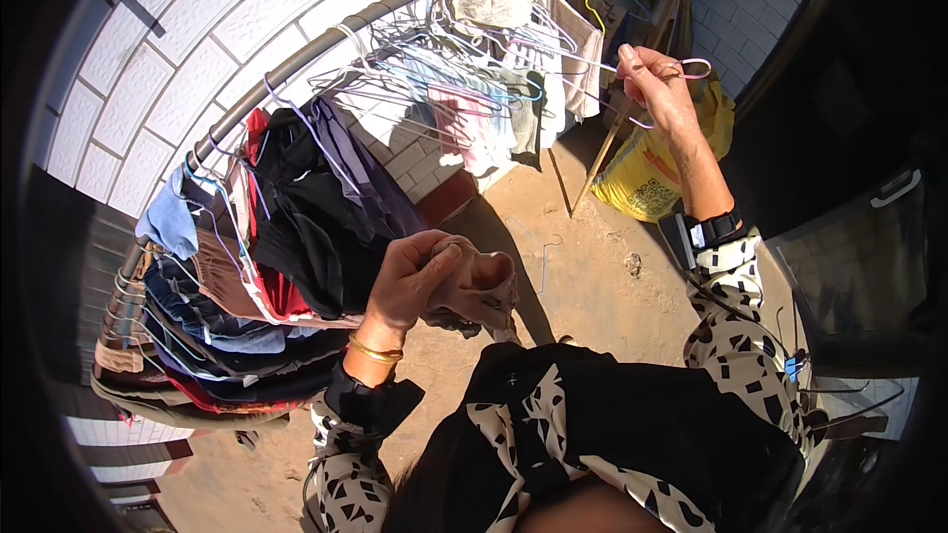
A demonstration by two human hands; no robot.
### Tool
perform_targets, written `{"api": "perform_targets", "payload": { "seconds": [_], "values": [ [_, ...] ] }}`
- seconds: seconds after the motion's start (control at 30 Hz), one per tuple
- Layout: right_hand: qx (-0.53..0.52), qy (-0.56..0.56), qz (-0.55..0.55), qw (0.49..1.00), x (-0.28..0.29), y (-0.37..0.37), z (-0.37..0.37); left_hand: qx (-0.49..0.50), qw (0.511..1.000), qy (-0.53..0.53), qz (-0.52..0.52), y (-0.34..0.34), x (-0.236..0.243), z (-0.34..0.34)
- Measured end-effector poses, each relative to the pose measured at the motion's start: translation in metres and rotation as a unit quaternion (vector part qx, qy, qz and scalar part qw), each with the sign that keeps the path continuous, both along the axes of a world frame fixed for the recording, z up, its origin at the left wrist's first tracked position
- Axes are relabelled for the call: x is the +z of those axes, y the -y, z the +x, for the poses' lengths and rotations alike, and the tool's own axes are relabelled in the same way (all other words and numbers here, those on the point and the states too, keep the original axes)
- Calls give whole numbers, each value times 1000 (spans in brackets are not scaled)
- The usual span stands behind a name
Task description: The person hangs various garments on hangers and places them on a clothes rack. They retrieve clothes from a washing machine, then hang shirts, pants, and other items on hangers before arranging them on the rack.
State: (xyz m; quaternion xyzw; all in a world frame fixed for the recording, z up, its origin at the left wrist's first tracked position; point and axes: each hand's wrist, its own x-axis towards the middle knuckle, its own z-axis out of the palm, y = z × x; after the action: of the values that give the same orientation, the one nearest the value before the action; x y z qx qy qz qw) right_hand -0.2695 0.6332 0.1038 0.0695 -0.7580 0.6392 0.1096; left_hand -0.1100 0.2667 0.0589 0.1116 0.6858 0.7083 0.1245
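Note:
My left hand (410,276) is closed on a small pinkish-beige garment (481,286), gripping it at its upper edge. The cloth hangs bunched, with a round opening facing up; its exact kind is unclear. Raised at the upper right, my right hand (660,89) pinches a pale pink wire clothes hanger (701,63) near its hook. The hanger's body stretches left toward the rack, where it overlaps other hangers. A metal clothes rail (326,42) runs along the wall, carrying many hangers. Black trousers (301,207) hang from it, close to my left hand.
Small light garments (464,123) hang at the rail's far end, folded jeans and trousers (212,321) at its near left. A yellow sack (642,173) stands below my right hand, beside a wooden stick (597,163). A loose wire hanger (543,262) lies on the ground.

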Motion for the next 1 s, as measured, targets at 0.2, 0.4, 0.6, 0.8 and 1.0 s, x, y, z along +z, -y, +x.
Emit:
{"api": "perform_targets", "payload": {
  "seconds": [0.2,0.4,0.6,0.8,1.0],
  "values": [
    [120,-104,-271,949,6,-46,38,-15,1000,15,-23,-56,45,-29],
    [329,-1,-542,773,-4,-14,73,16,996,22,-79,-129,68,-19],
    [185,103,-430,877,-36,13,114,123,989,-75,-38,-134,97,17],
    [150,-31,-119,981,-23,28,154,211,950,-85,-212,-76,104,78],
    [253,-37,19,966,18,66,163,170,962,-59,-208,-17,78,123]
  ]
}}
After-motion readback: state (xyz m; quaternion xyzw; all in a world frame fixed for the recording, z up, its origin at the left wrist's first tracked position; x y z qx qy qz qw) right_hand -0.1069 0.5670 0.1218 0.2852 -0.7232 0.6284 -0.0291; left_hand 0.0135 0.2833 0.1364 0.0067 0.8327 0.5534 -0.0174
